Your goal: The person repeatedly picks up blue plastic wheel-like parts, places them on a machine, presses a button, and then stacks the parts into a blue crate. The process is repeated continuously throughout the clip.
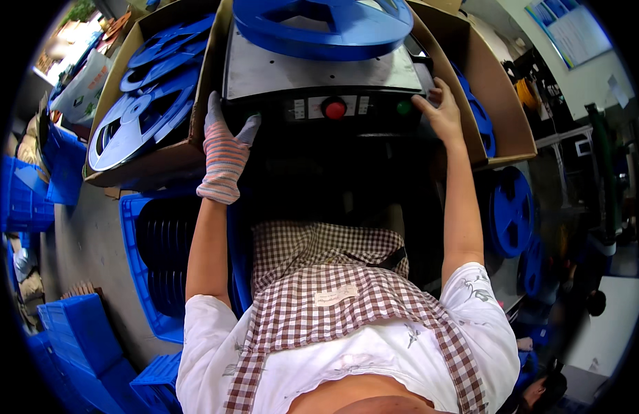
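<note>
A metal-topped machine stands in front of me, with a large blue reel lying flat on it. Its black front panel carries a red button in the middle and a green button at the right. My left hand, in a striped knit glove, rests at the panel's left corner, fingers stretched and thumb apart on the front. At the right corner is my bare right hand, thumb tip touching or close to the green button, fingers spread along the side. Neither hand holds anything.
Cardboard boxes with blue reels flank the machine: the left box and right box. A blue crate of black discs stands by my left arm. More blue reels stand at right. Stacked blue bins are lower left. Another person is lower right.
</note>
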The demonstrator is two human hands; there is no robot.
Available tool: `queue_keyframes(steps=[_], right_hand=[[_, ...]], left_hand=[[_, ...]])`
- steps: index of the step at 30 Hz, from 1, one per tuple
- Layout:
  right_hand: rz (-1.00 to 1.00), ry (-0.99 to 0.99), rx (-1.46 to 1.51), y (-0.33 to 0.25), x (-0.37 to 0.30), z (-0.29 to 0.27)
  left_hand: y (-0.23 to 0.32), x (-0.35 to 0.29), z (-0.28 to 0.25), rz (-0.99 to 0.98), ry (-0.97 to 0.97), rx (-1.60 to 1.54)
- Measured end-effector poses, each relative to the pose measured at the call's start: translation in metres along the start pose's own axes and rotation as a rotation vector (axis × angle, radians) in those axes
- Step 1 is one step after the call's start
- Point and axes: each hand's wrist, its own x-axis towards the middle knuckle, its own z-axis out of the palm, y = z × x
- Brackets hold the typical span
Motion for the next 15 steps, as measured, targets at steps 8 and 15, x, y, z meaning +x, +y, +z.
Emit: queue_keyframes(steps=[8, 15], right_hand=[[0.007, -0.016, 0.004, 0.012, -0.021, 0.074], [0.035, 0.193, 0.034, -0.009, -0.060, 0.054]], left_hand=[[-0.049, 0.004, -0.006, -0.063, -0.033, 0.108], [-0.025, -0.020, 0.003, -0.027, 0.040, -0.014]])
